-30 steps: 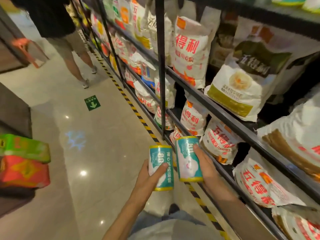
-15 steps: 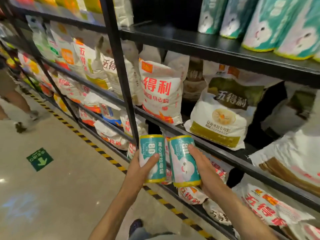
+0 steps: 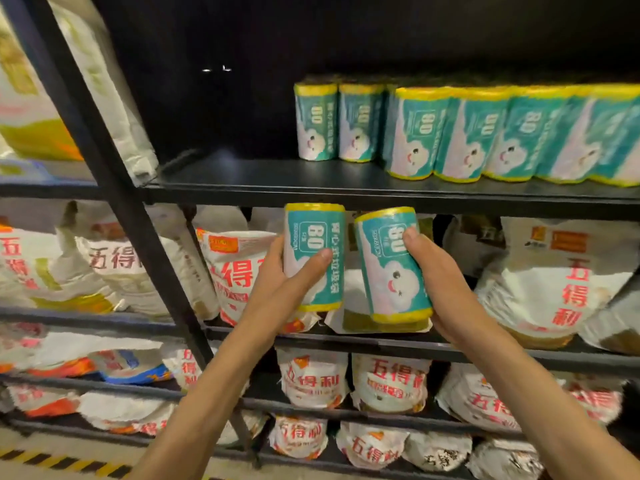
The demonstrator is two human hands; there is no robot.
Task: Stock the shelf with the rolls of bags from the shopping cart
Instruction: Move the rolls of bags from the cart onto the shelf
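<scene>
Hands both wrapped round a roll each, left hand (image 3: pixel 277 282) and right hand (image 3: pixel 446 289), just under the shelf (image 3: pixel 242 181). Row (image 3: pixel 485 133) half filled already, these two not yet placed.

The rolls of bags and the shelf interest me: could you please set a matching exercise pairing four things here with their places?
Things:
1. left hand's roll
2. right hand's roll
3. stocked rolls
4. flour bags

Places:
A. standing on the upper shelf
B. on the lower shelves
C. held upright below the shelf edge
D. held tilted beside the other roll

Pairs: 1-C, 2-D, 3-A, 4-B
</scene>
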